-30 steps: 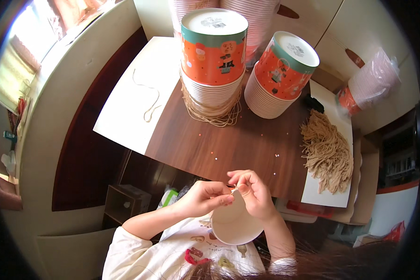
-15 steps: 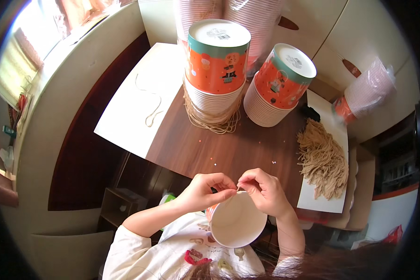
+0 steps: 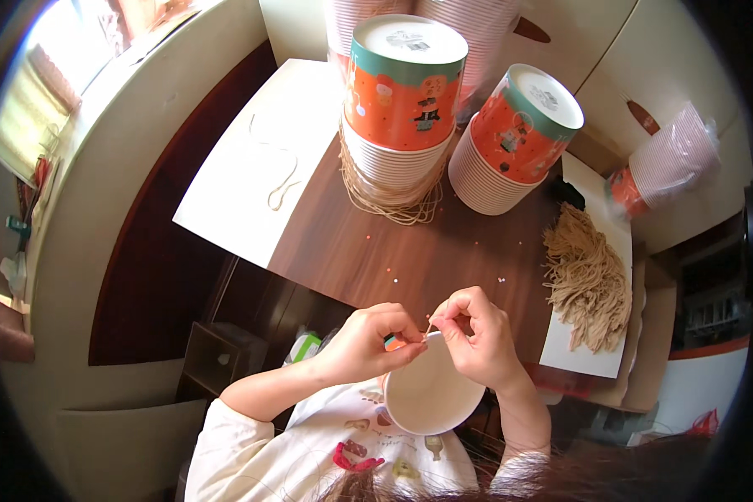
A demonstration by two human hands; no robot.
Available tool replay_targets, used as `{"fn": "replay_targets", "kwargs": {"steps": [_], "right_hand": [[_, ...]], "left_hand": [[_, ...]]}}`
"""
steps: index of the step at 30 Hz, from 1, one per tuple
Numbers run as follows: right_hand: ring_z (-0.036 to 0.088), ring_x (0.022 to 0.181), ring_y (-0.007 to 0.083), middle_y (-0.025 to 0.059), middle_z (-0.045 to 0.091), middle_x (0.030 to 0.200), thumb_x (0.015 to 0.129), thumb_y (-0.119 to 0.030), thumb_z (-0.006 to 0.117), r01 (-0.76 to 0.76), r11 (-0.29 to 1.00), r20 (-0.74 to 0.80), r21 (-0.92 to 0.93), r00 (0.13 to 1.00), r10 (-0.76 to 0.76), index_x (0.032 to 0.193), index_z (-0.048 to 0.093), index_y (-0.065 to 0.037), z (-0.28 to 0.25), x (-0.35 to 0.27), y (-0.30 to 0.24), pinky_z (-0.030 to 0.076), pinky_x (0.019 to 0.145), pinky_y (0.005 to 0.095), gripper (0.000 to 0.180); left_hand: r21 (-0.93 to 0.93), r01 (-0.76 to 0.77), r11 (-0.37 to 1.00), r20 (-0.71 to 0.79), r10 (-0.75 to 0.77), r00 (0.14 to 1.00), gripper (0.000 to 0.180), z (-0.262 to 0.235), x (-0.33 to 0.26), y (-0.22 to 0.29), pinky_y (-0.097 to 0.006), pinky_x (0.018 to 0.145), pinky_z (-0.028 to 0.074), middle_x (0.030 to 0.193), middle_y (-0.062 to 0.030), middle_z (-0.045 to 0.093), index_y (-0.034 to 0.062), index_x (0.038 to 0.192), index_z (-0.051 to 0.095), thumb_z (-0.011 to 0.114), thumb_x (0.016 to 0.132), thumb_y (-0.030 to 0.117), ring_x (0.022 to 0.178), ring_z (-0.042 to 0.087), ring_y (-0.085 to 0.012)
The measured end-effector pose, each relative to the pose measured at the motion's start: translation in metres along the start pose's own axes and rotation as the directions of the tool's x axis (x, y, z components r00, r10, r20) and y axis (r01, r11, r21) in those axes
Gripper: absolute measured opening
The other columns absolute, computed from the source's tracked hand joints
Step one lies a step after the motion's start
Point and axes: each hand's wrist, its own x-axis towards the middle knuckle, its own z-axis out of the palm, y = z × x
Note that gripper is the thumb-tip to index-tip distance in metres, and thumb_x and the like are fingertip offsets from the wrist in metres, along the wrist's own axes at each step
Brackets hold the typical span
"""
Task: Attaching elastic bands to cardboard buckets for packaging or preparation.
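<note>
Pinching at the rim of a white paper cup (image 3: pixel 431 393), both hands meet just above the near edge of the counter (image 3: pixel 368 251). We see the left hand (image 3: pixel 364 343) with its grip closed, thumb and fingertips together on the cup's rim where a small orange-and-teal bit shows. The right hand (image 3: pixel 477 339) is curled too, grip clamped on a thin tan string (image 3: pixel 427 328) right at the same rim spot (string is tiny, barely readable). Cup sits between the two hands, mouth facing up toward the camera, held over the lap rather than resting on the counter. Further back on the counter stands a tall stack of cups (image 3: pixel 402 100), orange with a teal band, base up, and a coil of tan strings (image 3: pixel 389 197) lies around its foot. Just beside it to the right leans a second stack (image 3: pixel 514 138), same colours, tilted. A white sheet (image 3: pixel 234 192) lies on the counter's left part with one loose looped string (image 3: pixel 280 180) on it. To the right a heap of cut strings (image 3: pixel 590 280) rests on another white sheet (image 3: pixel 573 360), well apart from the hands. A bagged stack of cups (image 3: pixel 665 167) lies beyond that, far right. Small confetti-like specks dot the brown counter between the stacks and the hands.
</note>
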Motion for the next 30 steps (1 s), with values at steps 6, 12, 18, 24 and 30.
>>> {"fn": "replay_targets", "kwargs": {"steps": [6,12,18,24,30], "right_hand": [[0.056,0.064,0.0185,0.0077,0.059,0.075,0.076,0.007,0.058,0.080,0.997,-0.118,-0.006,0.990,-0.080,0.085,0.049,-0.004,-0.004,-0.007,-0.016,0.045,0.054,0.0262,0.016],[0.051,0.058,0.0180,0.0062,0.063,0.077,0.073,0.006,0.063,0.283,0.954,-0.242,-0.099,0.923,-0.299,0.073,0.046,-0.009,-0.023,-0.019,-0.049,0.040,0.054,0.0289,0.023],[0.040,0.052,0.0127,0.0046,0.063,0.078,0.080,-0.006,0.065,0.455,0.832,-0.502,-0.316,0.664,-0.554,0.079,0.036,-0.012,-0.027,-0.028,-0.074,0.031,0.049,0.0287,0.030],[0.034,0.063,0.0114,-0.0017,0.043,0.070,0.086,-0.027,0.057,0.309,0.834,-0.605,-0.457,0.580,-0.546,0.082,0.033,-0.010,-0.007,-0.022,-0.088,0.028,0.060,0.0291,0.029],[0.036,0.061,0.0131,-0.0016,0.049,0.072,0.087,-0.022,0.057,0.353,0.841,-0.484,-0.411,0.697,-0.529,0.084,0.036,-0.010,-0.003,-0.022,-0.089,0.030,0.059,0.0300,0.024]], "left_hand": [[0.007,0.044,0.999,0.096,-0.045,0.994,0.012,0.008,-0.027,-0.002,-0.031,0.063,0.044,0.073,-0.0073,0.057,0.0025,0.068,0.058,0.069,0.072,0.005,0.072,0.056,-0.0208],[0.134,0.027,0.991,0.108,-0.042,0.993,0.010,0.015,-0.065,-0.007,-0.032,0.062,0.042,0.076,-0.0074,0.054,0.0045,0.070,0.060,0.069,0.069,0.004,0.073,0.053,-0.0239],[0.186,0.072,0.980,-0.002,-0.073,0.997,0.012,0.033,-0.086,-0.018,-0.032,0.059,0.042,0.079,-0.0082,0.052,0.0052,0.075,0.062,0.069,0.067,0.002,0.075,0.052,-0.0230],[0.175,0.076,0.982,-0.047,-0.069,0.997,0.014,0.039,-0.090,-0.025,-0.031,0.058,0.042,0.077,-0.0093,0.050,0.0042,0.076,0.060,0.068,0.066,0.001,0.073,0.051,-0.0230],[0.155,0.136,0.978,-0.164,-0.111,0.980,0.014,0.040,-0.097,-0.043,-0.033,0.059,0.043,0.080,-0.0117,0.048,0.0034,0.074,0.056,0.065,0.065,-0.002,0.073,0.051,-0.0242]]}}
